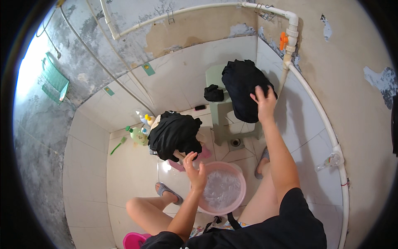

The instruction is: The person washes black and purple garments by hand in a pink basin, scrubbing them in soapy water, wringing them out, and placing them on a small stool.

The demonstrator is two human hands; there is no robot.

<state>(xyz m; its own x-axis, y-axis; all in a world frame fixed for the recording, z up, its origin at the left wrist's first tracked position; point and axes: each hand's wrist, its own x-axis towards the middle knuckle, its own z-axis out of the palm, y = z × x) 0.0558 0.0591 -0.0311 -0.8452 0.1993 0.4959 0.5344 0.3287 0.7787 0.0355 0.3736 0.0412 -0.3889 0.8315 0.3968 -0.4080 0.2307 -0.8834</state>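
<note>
My right hand lies with spread fingers on a bundle of black cloth at the right side of a grey-green plastic stool. A smaller wad of black cloth sits on the stool's left part. My left hand, wet and with its fingers apart, is by the lower edge of a heap of black clothes, which rests over a pink container, mostly hidden. Whether its fingertips touch the cloth I cannot tell. Between my legs stands a pink basin of sudsy water.
Pump bottles and a green-handled brush are by the wall on the left. A floor drain lies below the stool. White pipes run along the right wall. A bright pink container is at the lower left.
</note>
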